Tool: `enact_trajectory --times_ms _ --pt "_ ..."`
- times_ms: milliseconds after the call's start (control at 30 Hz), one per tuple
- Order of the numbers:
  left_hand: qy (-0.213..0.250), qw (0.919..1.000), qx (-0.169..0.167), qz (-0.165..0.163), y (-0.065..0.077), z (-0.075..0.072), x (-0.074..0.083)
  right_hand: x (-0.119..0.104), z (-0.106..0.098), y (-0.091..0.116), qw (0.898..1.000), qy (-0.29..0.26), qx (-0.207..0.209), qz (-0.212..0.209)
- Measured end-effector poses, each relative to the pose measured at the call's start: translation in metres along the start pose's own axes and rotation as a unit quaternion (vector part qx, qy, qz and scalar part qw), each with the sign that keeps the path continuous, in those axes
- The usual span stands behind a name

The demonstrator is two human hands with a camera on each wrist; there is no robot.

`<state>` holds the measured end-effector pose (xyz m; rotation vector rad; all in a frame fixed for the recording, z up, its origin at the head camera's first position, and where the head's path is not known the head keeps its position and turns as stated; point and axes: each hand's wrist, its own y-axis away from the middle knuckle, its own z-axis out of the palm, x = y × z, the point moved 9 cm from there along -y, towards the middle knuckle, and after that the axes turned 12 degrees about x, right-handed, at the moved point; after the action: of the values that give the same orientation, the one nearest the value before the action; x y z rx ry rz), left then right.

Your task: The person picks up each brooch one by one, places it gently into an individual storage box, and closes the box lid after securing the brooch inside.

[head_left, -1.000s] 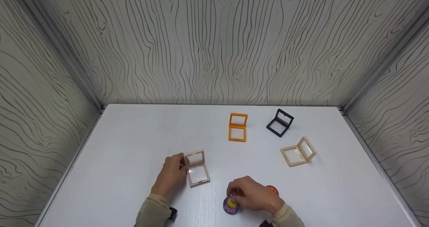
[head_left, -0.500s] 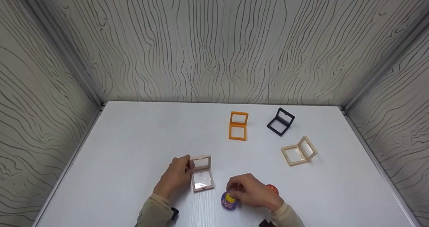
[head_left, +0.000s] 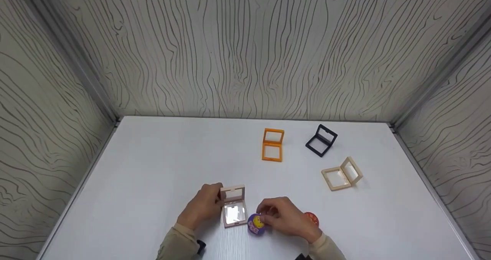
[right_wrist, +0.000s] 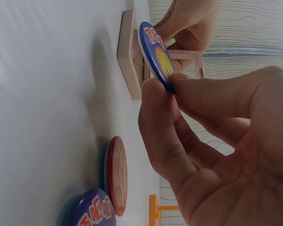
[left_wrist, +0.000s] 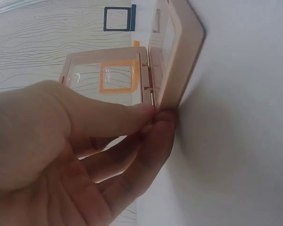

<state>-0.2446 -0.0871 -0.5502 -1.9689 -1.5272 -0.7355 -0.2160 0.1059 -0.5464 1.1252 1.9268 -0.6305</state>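
Observation:
My left hand [head_left: 203, 206] pinches a pinkish-beige hinged display frame [left_wrist: 181, 70] at its hinge end, thumb and fingertips on its left side. The frame stands unfolded, its lid raised and its clear-windowed base toward me. Between thumb and fingers of my right hand [head_left: 285, 218] is a round purple-blue badge [head_left: 254, 226] with a yellow figure and pale lettering. In the right wrist view this badge [right_wrist: 156, 55] is tilted and raised above the table, overlapping the frame. The head view shows it close by the base's right edge.
A red round badge [head_left: 313, 218] lies beside my right hand; another blue badge [right_wrist: 93, 213] shows in the right wrist view. Farther back on the white table [head_left: 172, 148] stand unfolded orange [head_left: 272, 159], black [head_left: 315, 151] and cream [head_left: 332, 188] frames. Patterned panels [head_left: 245, 53] enclose the table.
My left hand has shifted the beige frame to the right and toward me. The right hand has brought the purple-blue badge left and slightly away from me, closer to the frame.

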Motion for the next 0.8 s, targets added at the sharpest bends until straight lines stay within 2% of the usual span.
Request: enact_trajectory --times_ms 200,400,667,800 --pt "-0.008 0.9995 -0.029 -0.004 0.006 0.005 0.002 0.0 0.006 -0.002 1.0 -0.022 0.007 0.016" --pt "-0.011 0.9988 -0.047 0.006 0.008 0.009 0.005 0.002 0.012 -0.005 0.998 -0.034 0.034 0.032" --pt "-0.007 0.9981 -0.061 0.006 0.004 0.017 0.011 0.004 0.015 -0.006 0.996 -0.037 0.076 0.039" --pt "-0.013 0.998 -0.059 0.017 0.005 0.017 0.013 0.003 0.017 -0.006 0.993 -0.037 0.101 0.039"
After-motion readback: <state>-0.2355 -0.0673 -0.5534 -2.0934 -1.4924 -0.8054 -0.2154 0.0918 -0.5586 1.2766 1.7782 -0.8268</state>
